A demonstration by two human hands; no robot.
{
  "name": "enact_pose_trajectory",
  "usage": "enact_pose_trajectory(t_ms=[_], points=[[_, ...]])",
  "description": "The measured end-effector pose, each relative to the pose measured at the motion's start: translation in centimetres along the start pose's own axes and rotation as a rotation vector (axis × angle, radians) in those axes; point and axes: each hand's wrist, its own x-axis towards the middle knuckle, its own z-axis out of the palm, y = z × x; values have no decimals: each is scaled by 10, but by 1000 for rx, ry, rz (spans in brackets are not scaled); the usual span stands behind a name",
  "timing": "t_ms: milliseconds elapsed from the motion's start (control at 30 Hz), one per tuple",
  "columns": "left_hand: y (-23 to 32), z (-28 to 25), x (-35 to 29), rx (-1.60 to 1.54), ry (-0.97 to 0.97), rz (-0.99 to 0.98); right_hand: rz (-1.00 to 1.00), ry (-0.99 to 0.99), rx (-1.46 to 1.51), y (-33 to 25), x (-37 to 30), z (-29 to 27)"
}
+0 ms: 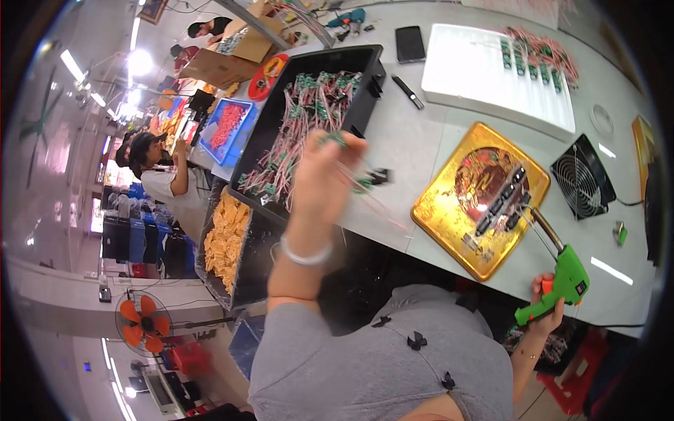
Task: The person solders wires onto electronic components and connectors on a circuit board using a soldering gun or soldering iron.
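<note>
My left hand (326, 172), blurred by motion, is raised over the near edge of a long black bin (372, 88). Its fingers close on a small green circuit board (335, 139) with thin wires; another green piece (365, 184) with a black end shows just beside the hand. The bin holds a heap of wired boards (312, 105). My right hand (547, 305) grips a green soldering gun (565, 284) by its handle. The gun's tip reaches black parts (502, 203) on a gold tin lid (439, 210); whether it touches them is unclear.
A white foam tray (463, 70) with wired boards along one side lies at the back. Nearby are a black phone (410, 44), a marker (407, 91) and a small black fan (583, 177). At left stand a blue bin (242, 133) of pink pieces and a crate of orange pieces (226, 242).
</note>
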Motion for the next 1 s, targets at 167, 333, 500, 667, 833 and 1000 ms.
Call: enact_pose_trajectory(t_ms=[167, 333, 500, 667, 833, 1000], points=[[104, -68, 86, 437, -51, 45, 20, 26, 21, -5, 8, 13], [94, -134, 169, 664, -51, -362, -8, 27, 18, -9, 14, 20], [21, -144, 219, 882, -36, -277, 0, 138, -6, -8, 6, 19], [-32, -66, 251, 1489, -129, 373, -10, 156, 26, -3, 13, 22], [-138, 54, 259, 1724, -511, 450, -1, 165, 80, -11, 8, 18], [-242, 108, 309, 1622, -299, 326, 50, 149, -101, -14, 12, 29]])
